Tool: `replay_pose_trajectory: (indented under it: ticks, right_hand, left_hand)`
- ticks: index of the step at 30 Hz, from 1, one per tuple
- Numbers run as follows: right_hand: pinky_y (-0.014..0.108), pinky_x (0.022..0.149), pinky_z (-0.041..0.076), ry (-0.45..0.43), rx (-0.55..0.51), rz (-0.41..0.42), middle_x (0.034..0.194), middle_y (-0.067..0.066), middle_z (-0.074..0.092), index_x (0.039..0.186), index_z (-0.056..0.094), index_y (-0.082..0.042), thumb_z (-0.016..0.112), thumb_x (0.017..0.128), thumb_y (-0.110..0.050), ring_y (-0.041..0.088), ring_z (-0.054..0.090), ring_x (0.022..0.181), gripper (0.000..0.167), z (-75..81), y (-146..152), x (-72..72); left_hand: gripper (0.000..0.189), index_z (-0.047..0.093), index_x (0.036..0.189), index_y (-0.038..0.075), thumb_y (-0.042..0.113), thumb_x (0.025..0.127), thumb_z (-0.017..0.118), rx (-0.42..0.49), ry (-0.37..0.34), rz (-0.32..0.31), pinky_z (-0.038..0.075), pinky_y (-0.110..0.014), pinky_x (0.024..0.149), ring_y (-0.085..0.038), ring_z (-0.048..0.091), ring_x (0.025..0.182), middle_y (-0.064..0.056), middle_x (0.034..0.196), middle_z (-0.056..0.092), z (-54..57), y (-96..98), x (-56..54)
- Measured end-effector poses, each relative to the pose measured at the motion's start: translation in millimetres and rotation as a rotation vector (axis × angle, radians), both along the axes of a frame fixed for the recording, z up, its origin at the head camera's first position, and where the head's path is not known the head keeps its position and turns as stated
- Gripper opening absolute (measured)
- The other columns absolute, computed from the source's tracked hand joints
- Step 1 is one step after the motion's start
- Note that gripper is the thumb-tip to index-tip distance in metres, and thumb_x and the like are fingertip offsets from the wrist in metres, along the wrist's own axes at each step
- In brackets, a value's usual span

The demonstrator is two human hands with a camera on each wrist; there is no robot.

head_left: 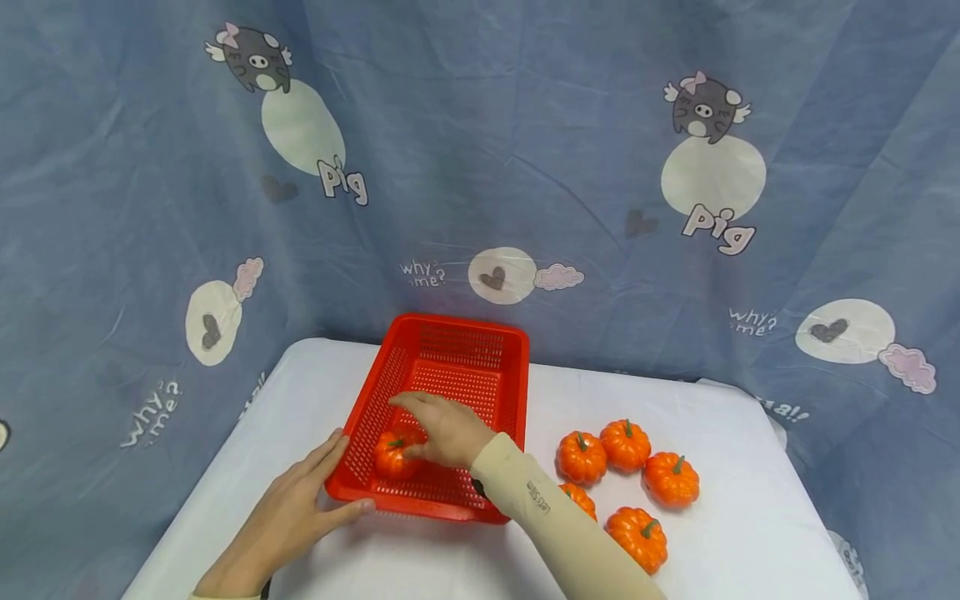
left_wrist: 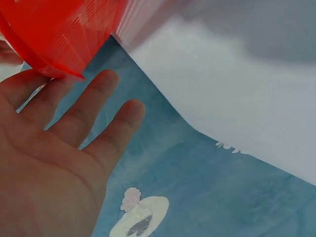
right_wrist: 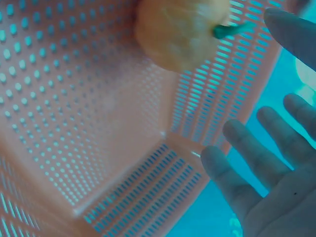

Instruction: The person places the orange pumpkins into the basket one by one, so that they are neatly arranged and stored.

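One small orange pumpkin (head_left: 395, 455) with a green stem sits in the near left part of a red perforated plastic basket (head_left: 513, 392). Over the basket is my right hand (head_left: 450, 429), its fingers spread and apart from the pumpkin (right_wrist: 180, 32) in the right wrist view. My left hand (head_left: 300, 500) rests at the basket's near left corner, with fingers along the left rim and the thumb by the front rim. In the left wrist view, fingertips touch the basket's edge (left_wrist: 59, 71) while the other fingers extend freely.
Several more orange pumpkins (head_left: 627, 445) lie on the white table (head_left: 720, 433) to the right of the basket. The right forearm partly covers one pumpkin (head_left: 579, 500). A blue curtain (head_left: 480, 183) with pig prints hangs behind and beside the table.
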State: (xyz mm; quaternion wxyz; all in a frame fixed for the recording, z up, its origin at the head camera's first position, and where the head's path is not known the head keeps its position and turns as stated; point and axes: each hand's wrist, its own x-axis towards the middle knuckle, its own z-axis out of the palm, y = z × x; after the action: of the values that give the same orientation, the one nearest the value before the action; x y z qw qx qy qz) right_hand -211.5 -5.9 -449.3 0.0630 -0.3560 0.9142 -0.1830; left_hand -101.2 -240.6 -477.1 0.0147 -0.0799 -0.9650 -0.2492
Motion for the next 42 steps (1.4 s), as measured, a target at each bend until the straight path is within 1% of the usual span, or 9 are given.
replay_pose_trajectory:
  ticks: [6,10,13,19,22,25,32,37,42]
  right_hand:
    - [0.039,0.114,0.040,0.023,-0.103,-0.027,0.156,-0.007,0.044,0.154,0.042,-0.029,0.082,0.087,-0.032,0.014,0.044,0.141,0.079,9.1,13.0,3.7]
    - [0.041,0.113,0.041,0.024,-0.151,-0.058,0.156,-0.006,0.044,0.154,0.043,-0.028,0.083,0.087,-0.032,0.016,0.044,0.141,0.079,13.3,26.5,7.2]
    - [0.042,0.112,0.043,0.043,-0.186,-0.075,0.155,-0.005,0.045,0.153,0.044,-0.027,0.083,0.087,-0.031,0.017,0.046,0.140,0.077,16.7,38.5,8.6]
    - [0.041,0.108,0.047,0.112,-0.238,-0.107,0.153,-0.007,0.047,0.151,0.046,-0.026,0.080,0.089,-0.033,0.016,0.048,0.137,0.071,18.3,69.9,9.2]
    - [0.040,0.109,0.046,0.151,-0.280,-0.110,0.151,-0.006,0.049,0.150,0.048,-0.023,0.080,0.090,-0.032,0.015,0.048,0.137,0.069,19.4,88.3,10.0]
    - [0.041,0.110,0.045,0.185,-0.316,-0.133,0.150,-0.006,0.050,0.149,0.049,-0.022,0.080,0.090,-0.032,0.014,0.048,0.136,0.068,20.3,108.6,14.1]
    - [0.044,0.108,0.047,0.225,-0.349,-0.242,0.150,-0.007,0.051,0.149,0.050,-0.024,0.082,0.088,-0.029,0.014,0.048,0.137,0.069,18.1,152.8,27.1]
    - [0.046,0.109,0.046,0.227,-0.372,-0.277,0.149,-0.006,0.051,0.149,0.050,-0.023,0.082,0.088,-0.030,0.016,0.048,0.136,0.070,12.8,174.3,35.0]
    - [0.046,0.109,0.045,0.242,-0.385,-0.310,0.149,-0.005,0.051,0.150,0.049,-0.025,0.082,0.088,-0.031,0.017,0.049,0.136,0.071,4.4,195.3,48.0]
  left_hand:
    - [0.115,0.039,0.155,0.006,0.085,0.075,0.059,-0.007,-0.013,0.009,0.039,-0.069,0.104,-0.044,0.043,0.138,-0.013,0.162,0.035,0.3,1.8,-1.0]
    - [0.115,0.040,0.155,0.005,0.085,0.074,0.060,-0.006,-0.009,0.009,0.039,-0.069,0.104,-0.044,0.043,0.138,-0.013,0.161,0.036,-0.7,2.3,-1.5]
    - [0.115,0.041,0.155,0.005,0.085,0.075,0.060,-0.003,-0.006,0.006,0.039,-0.069,0.105,-0.044,0.043,0.138,-0.014,0.161,0.036,-1.0,2.7,-2.1]
    - [0.112,0.043,0.154,0.004,0.083,0.076,0.062,0.011,0.020,-0.008,0.038,-0.067,0.106,-0.042,0.041,0.140,-0.013,0.161,0.036,-1.1,1.8,-3.2]
    - [0.112,0.043,0.153,0.004,0.082,0.076,0.063,0.014,0.030,-0.009,0.038,-0.067,0.106,-0.042,0.041,0.141,-0.013,0.161,0.037,-1.2,1.0,-3.2]
    - [0.112,0.043,0.153,0.004,0.082,0.076,0.063,0.017,0.027,-0.007,0.038,-0.067,0.106,-0.042,0.041,0.141,-0.013,0.161,0.037,-1.7,0.9,-3.5]
    - [0.113,0.042,0.154,0.005,0.083,0.075,0.063,0.026,0.018,0.000,0.038,-0.067,0.107,-0.041,0.041,0.141,-0.012,0.161,0.036,-4.3,1.3,-2.6]
    - [0.113,0.042,0.154,0.005,0.083,0.074,0.063,0.027,0.019,0.012,0.038,-0.068,0.106,-0.042,0.041,0.140,-0.013,0.161,0.037,-3.7,-0.3,-2.2]
    - [0.114,0.043,0.153,0.004,0.083,0.074,0.064,0.029,0.019,0.006,0.039,-0.068,0.105,-0.042,0.042,0.140,-0.014,0.160,0.038,-4.4,-0.7,-1.7]
